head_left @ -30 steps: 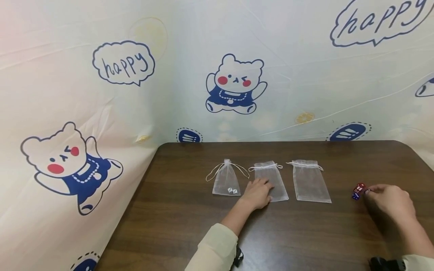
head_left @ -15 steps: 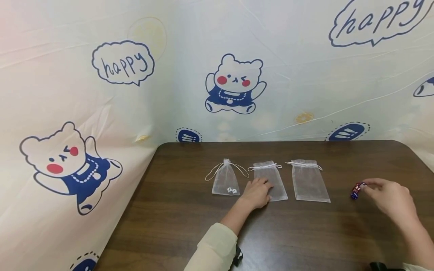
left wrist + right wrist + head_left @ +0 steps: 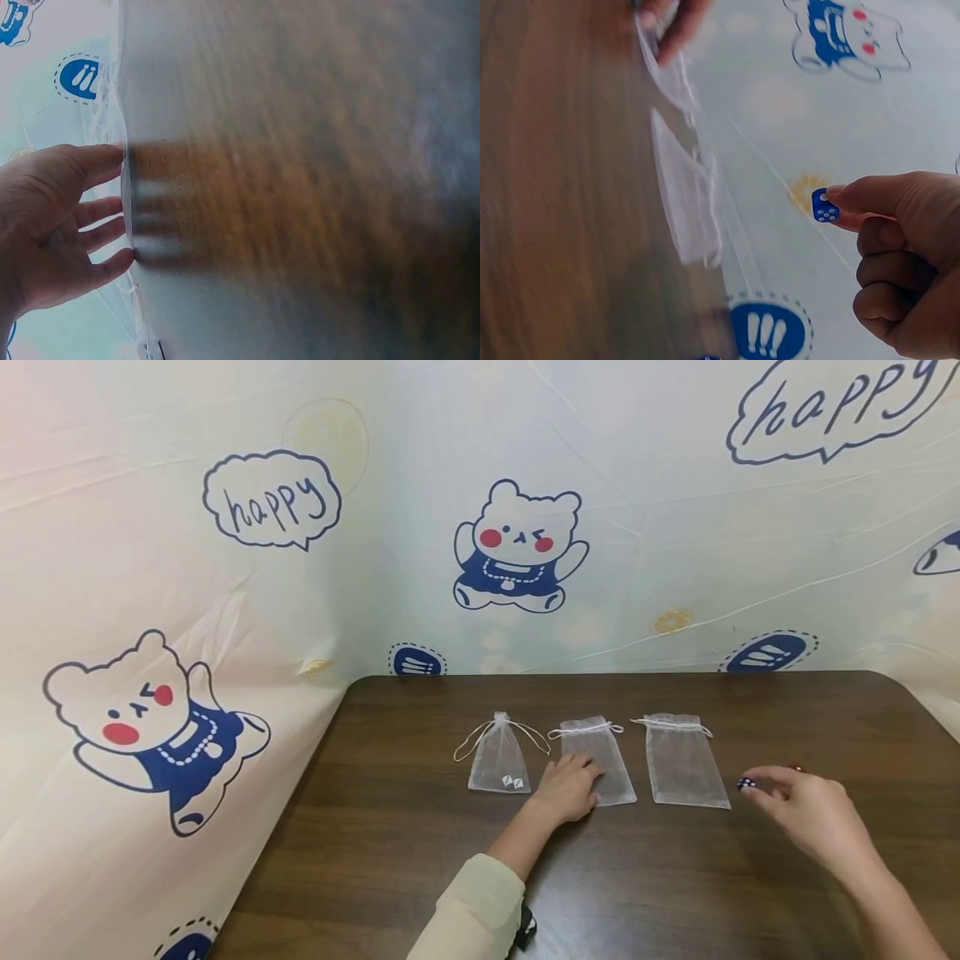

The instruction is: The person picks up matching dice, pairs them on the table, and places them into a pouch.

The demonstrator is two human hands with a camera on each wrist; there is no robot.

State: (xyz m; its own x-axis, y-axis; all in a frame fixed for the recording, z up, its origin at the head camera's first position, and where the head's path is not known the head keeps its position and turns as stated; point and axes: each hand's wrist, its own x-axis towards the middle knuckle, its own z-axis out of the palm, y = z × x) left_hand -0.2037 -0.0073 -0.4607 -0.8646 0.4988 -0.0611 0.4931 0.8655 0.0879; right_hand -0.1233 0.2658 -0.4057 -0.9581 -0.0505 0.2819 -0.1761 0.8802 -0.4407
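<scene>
My right hand [image 3: 813,814] pinches a blue die [image 3: 825,205] with white pips between thumb and forefinger, its other fingers curled into the palm. In the head view it is just right of the right-hand white mesh drawstring bag [image 3: 686,768]. My left hand [image 3: 567,787] rests with spread fingers on the lower left part of the middle mesh bag [image 3: 611,768], which lies flat. On the far left a third mesh bag [image 3: 495,752] is drawn together at its neck, with two white dice [image 3: 513,782] inside near the bottom.
A red die [image 3: 798,768] shows just behind my right hand, which hides whatever else lies there. Everything lies on a dark wooden table [image 3: 360,827]. A printed cloth [image 3: 390,527] with bears hangs behind its far edge.
My right hand has taken the blue die from the small group of red and blue dice and moved left with it towards the bags. My left hand has stayed in place.
</scene>
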